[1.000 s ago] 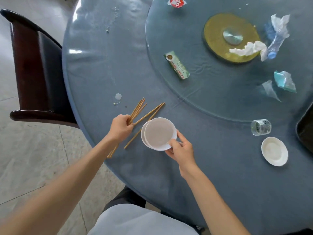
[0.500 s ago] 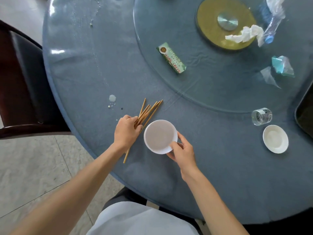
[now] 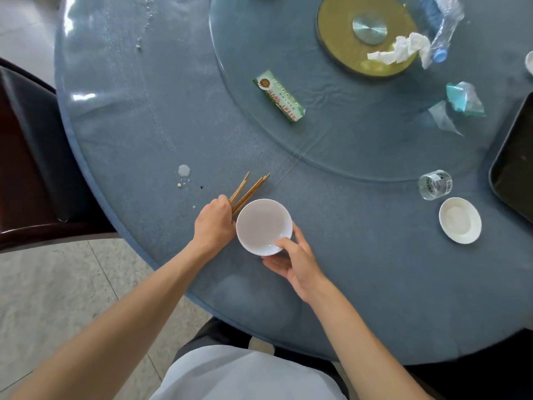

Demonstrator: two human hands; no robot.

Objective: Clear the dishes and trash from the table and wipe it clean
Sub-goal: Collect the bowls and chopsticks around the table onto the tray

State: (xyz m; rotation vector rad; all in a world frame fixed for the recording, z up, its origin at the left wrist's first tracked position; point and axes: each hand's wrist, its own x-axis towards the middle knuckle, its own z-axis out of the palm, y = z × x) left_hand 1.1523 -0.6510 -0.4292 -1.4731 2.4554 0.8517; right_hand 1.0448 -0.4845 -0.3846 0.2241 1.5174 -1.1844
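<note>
Gathering the dishes is the step you appear to be in, so keep both loads steady as you lift. Your left hand is curled round a bundle of wooden chopsticks, whose tips fan out past your knuckles toward the glass turntable; the near ends are hidden under the hand, so hold them firmly enough that none slides out. Your right hand holds the white bowl with the thumb hooked over the near rim and the fingers cupped beneath; whether a second bowl is nested under it cannot be told from this view. The bowl sits just right of the chopsticks, its rim touching or nearly touching your left hand, and it looks to be at or just above the blue tablecloth near the table's edge. A sensible move would be to lay the chopsticks across or into the bowl so one hand is freed, keeping the bowl level in case of any dregs. Still to collect, well to your right, are a small white saucer with a tipped clear glass just beyond it, and a dark tray at the edge that looks like the likely drop point. On the turntable lie a green packet, a crumpled tissue, a plastic bottle and torn wrappers. Spilled crumbs beside your left hand will need wiping.
</note>
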